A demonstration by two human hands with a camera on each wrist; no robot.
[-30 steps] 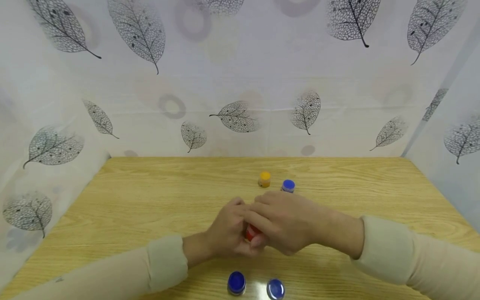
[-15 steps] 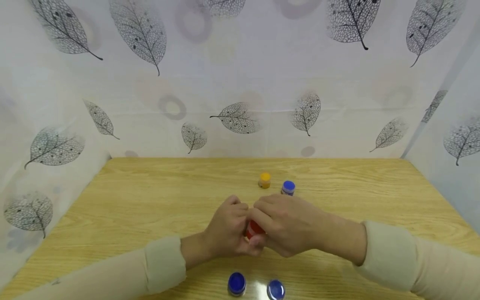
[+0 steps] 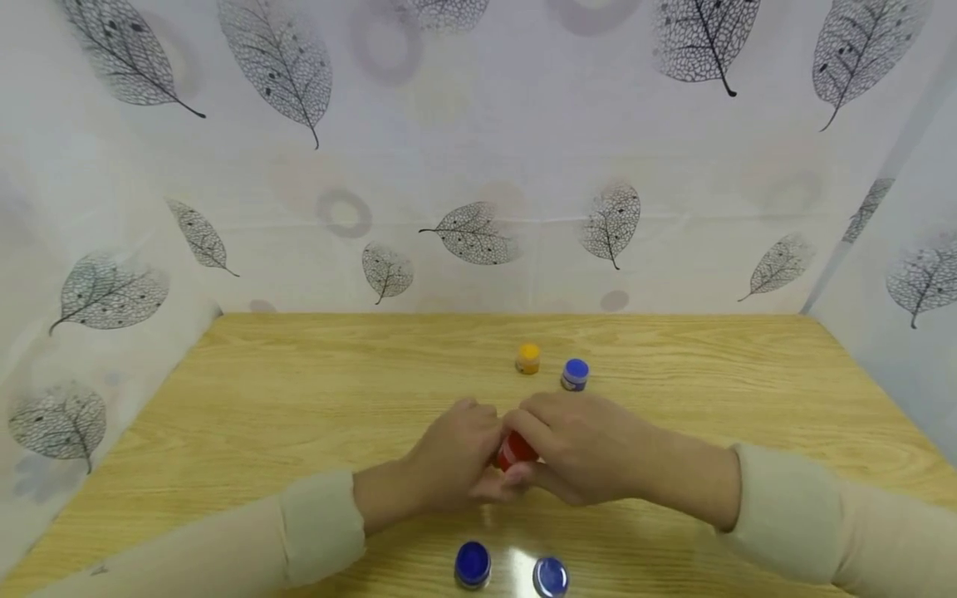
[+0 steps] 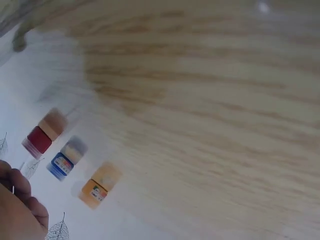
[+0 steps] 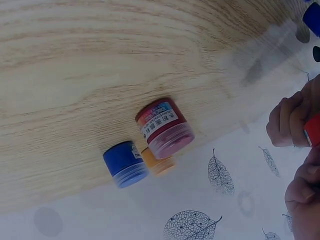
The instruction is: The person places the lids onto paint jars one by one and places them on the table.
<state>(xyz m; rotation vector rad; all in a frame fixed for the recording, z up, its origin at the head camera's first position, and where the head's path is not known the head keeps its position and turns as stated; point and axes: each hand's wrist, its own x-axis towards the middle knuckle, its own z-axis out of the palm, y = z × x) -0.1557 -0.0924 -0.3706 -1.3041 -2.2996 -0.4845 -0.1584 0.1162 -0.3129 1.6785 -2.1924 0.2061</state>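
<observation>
Both hands meet over the middle of the table around a small red paint jar (image 3: 516, 451), tilted and partly covered by fingers. My left hand (image 3: 454, 457) grips it from the left. From the right, my right hand (image 3: 586, 453) has thumb and forefinger around its visible end. That same jar (image 5: 314, 130) shows at the right edge of the right wrist view. Beyond the hands stand a capped blue paint jar (image 3: 575, 374) and a yellow-orange one (image 3: 527, 359). A dark red jar (image 5: 164, 127) stands beside them in the right wrist view, hidden in the head view.
Near the front edge are a dark blue jar (image 3: 473, 565) and a round blue piece like a lid (image 3: 551, 576). A leaf-printed cloth (image 3: 478, 158) hangs behind the wooden table (image 3: 336, 374) and along both sides.
Both hands have shifted slightly and turned, with the red jar moving a little to the right and up. More of the blue jar behind shows now.
</observation>
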